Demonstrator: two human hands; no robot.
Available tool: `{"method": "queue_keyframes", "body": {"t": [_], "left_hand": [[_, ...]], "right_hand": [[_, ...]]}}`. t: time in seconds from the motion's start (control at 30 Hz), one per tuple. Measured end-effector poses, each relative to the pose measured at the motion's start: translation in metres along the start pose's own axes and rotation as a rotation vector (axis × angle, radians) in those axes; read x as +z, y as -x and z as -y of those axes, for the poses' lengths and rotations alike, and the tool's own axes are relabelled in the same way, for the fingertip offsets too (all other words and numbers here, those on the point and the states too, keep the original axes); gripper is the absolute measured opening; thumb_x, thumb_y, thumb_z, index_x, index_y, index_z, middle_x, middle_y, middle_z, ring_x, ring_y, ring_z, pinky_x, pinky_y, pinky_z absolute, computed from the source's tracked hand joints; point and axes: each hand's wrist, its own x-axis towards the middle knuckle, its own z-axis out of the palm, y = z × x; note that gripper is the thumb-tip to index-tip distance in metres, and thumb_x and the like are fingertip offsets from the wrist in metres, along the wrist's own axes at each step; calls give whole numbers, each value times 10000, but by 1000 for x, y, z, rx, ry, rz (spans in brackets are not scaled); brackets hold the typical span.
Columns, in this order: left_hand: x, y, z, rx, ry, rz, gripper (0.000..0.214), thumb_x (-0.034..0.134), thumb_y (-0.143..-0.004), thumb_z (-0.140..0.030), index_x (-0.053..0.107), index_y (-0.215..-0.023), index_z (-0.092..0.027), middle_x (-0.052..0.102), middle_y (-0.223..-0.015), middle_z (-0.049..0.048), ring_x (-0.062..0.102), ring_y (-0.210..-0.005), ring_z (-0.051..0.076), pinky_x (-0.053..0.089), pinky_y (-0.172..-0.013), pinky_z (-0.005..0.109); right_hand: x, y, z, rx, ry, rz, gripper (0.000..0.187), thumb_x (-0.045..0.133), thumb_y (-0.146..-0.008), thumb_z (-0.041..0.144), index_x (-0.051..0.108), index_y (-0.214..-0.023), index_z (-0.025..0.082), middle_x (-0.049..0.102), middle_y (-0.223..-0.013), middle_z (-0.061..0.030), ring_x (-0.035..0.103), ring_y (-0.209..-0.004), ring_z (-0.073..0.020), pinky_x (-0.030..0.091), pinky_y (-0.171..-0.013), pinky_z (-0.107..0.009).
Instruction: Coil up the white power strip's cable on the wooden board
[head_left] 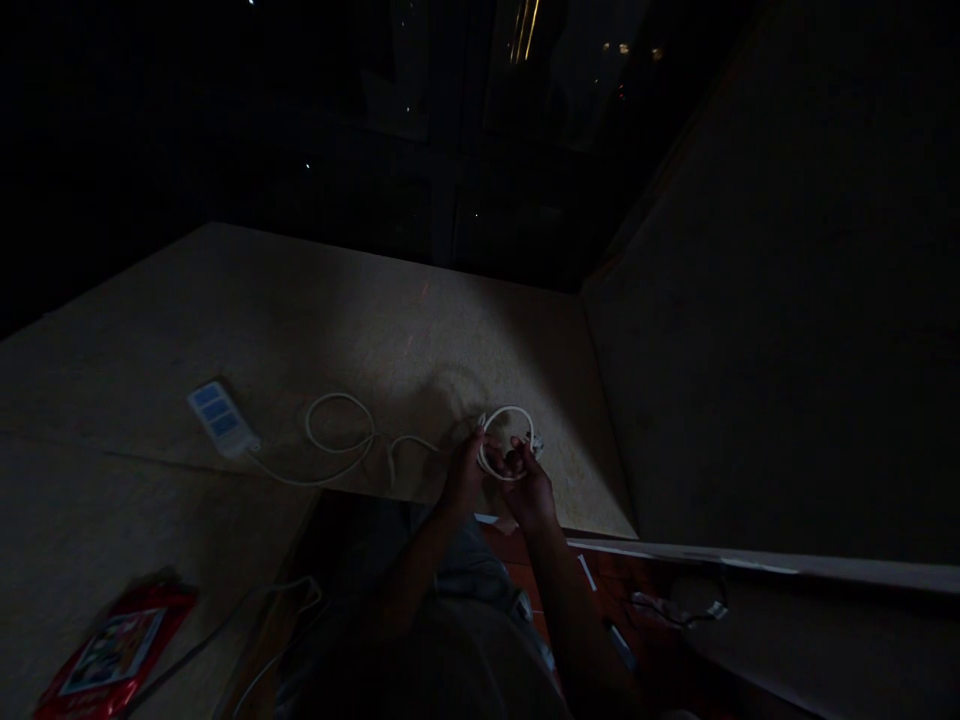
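Observation:
Between my two hands is a coiled loop of white power cord (511,409). My left hand (472,462) closes on the left side of the loop. On its right side, my right hand (529,484) grips the cord with bent fingers. What looks like a white plug (538,446) shows just beyond the right fingers, too dark to make out fully. From my left hand the cord runs left in loose curves over the pale surface to a white power strip (222,418) with blue panels.
A pale stone-like ledge (360,320) lies under the cord, with a dark window (450,130) behind and a wall (757,300) at right. A red packet (116,650) and a thin cable (217,632) lie at lower left. Small items lie on the reddish floor below.

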Motion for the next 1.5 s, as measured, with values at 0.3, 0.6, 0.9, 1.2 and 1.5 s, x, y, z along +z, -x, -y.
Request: {"method": "queue_keyframes", "body": {"t": [0.3, 0.6, 0.9, 1.2, 1.5], "left_hand": [[-28, 6, -22, -7, -247, -12, 428, 672, -707, -496, 683, -922, -126, 718, -699, 58, 655, -535, 188, 510, -528, 292], [-26, 14, -32, -20, -145, -79, 438, 794, -591, -423, 686, -897, -130, 688, -697, 32, 613, -507, 141, 484, -449, 237], [-28, 14, -29, -103, -171, -39, 428, 787, -610, -377, 672, -942, -134, 718, -771, 59, 606, -460, 147, 451, -420, 246], [-31, 11, -28, -76, -192, -19, 439, 786, -602, -397, 694, -942, -135, 719, -756, 54, 592, -468, 132, 446, -443, 236], [-33, 8, -28, -38, -68, -49, 445, 791, -571, -308, 694, -968, -132, 737, -797, 78, 667, -605, 185, 503, -577, 283]], "right_hand": [[12, 15, 5, -99, 208, 89, 228, 707, -828, 396, 626, -896, 194, 253, -474, 123, 159, -392, -44, 334, -438, -177], [17, 21, 10, -29, 345, 157, 340, 725, -793, 461, 646, -964, 179, 242, -464, 124, 132, -406, -45, 301, -427, -189], [18, 28, 13, 6, 439, 167, 359, 706, -799, 507, 627, -924, 180, 222, -460, 124, 147, -387, -36, 296, -407, -180], [12, 24, 16, -22, 497, 158, 433, 701, -781, 562, 651, -920, 155, 251, -449, 118, 169, -400, -47, 290, -426, -203], [4, 19, 22, -86, 493, 130, 484, 640, -810, 620, 652, -968, 163, 361, -458, 98, 257, -393, -56, 357, -450, -197]]}}
